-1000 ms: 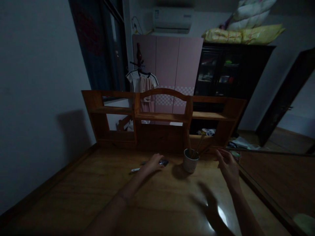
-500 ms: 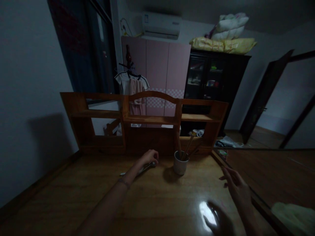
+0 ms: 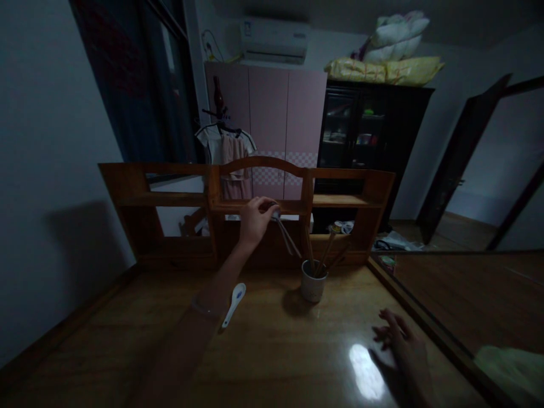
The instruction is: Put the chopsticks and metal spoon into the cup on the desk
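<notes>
My left hand (image 3: 255, 218) is raised above the wooden desk (image 3: 272, 351), closed on a thin metal utensil (image 3: 287, 235) that hangs down toward a white cup (image 3: 312, 283). The cup stands near the back of the desk and holds several wooden sticks. A white spoon (image 3: 233, 303) lies on the desk beside my left forearm. My right hand (image 3: 399, 340) rests low over the desk at the right, fingers spread, holding nothing.
A wooden shelf unit (image 3: 246, 209) runs along the back of the desk. A grey wall stands at the left. Behind are a pink wardrobe (image 3: 272, 119), a dark cabinet (image 3: 365, 130) with bedding on top, and hanging clothes (image 3: 225, 150).
My left hand closed on the utensil on the desk and lifted it up toward the cup. The white spoon now lies uncovered. My right hand dropped back toward the desk's near right.
</notes>
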Motion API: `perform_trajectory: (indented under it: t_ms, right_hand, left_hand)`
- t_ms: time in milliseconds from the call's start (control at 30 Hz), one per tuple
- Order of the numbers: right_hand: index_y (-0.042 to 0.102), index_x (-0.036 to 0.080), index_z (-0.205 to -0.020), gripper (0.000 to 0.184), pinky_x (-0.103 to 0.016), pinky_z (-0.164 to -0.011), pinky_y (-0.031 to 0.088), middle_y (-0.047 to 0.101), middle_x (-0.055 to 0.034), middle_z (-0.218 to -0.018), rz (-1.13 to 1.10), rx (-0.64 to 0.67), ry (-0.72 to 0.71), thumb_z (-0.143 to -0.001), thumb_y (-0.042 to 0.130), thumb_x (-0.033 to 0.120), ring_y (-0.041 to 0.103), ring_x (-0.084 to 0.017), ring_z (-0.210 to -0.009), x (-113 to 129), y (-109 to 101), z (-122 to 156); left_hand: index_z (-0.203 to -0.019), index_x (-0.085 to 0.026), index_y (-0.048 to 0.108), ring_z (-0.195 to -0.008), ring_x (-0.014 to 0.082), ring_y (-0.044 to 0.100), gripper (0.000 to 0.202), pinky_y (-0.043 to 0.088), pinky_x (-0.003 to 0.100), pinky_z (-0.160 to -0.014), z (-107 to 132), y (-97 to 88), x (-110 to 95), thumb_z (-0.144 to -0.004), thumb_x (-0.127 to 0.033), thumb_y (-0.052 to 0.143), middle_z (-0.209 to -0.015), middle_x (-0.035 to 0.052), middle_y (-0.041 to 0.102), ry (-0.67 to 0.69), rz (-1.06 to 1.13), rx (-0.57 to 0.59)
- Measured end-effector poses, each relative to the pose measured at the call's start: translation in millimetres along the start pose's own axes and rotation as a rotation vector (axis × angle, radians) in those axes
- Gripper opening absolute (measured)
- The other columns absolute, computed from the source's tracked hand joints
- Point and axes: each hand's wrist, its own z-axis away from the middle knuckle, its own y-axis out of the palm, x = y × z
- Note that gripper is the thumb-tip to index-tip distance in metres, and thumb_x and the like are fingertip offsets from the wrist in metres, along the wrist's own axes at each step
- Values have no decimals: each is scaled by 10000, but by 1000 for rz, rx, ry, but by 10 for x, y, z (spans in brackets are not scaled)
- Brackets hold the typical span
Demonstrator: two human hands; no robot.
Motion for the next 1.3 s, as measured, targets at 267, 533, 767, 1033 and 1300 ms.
perform_trajectory:
  t_ms: [267,533,767,1033,1300]
  right_hand:
    - [615,63,-1058,603,-285,-491,482,623,-164,-817,-110,-50,142,-817,503,604,596,-209,-611,193,36,16]
    - [624,98,-1049,542,-274,-529,485,629,-145,-844,-42,-15,89,-846,481,580,615,-213,-677,32,30,0]
    - [638,113,-1028,542,-280,-539,492,634,-152,-904,-13,4,87,-846,454,590,631,-223,-706,47,28,1]
    - [610,103,-1065,517,-282,-549,497,619,-148,-910,-48,-19,84,-866,479,562,627,-220,-722,117,38,56]
    - [525,166,-1179,561,-279,-576,518,602,-75,-922,-129,57,-39,-785,641,548,616,-182,-687,539,465,-311]
  left_hand:
    - [-862,-177,655,-817,92,563,68,416,201,-767,464,582,-308,-805,-210,670,-856,-11,602,19,98,14]
    - [-883,-168,632,-845,109,545,48,390,213,-779,751,893,-89,-841,-179,611,-893,8,579,-54,26,127]
    - [-954,-171,610,-834,135,537,129,385,236,-752,920,997,-105,-870,-137,517,-945,35,551,-101,-144,188]
    - [-961,-174,619,-837,146,542,160,387,247,-751,940,1004,-139,-855,-132,507,-961,40,549,-156,-225,186]
    - [-940,-172,632,-836,141,545,151,389,237,-762,782,926,-196,-831,-126,539,-945,34,560,-116,-188,144]
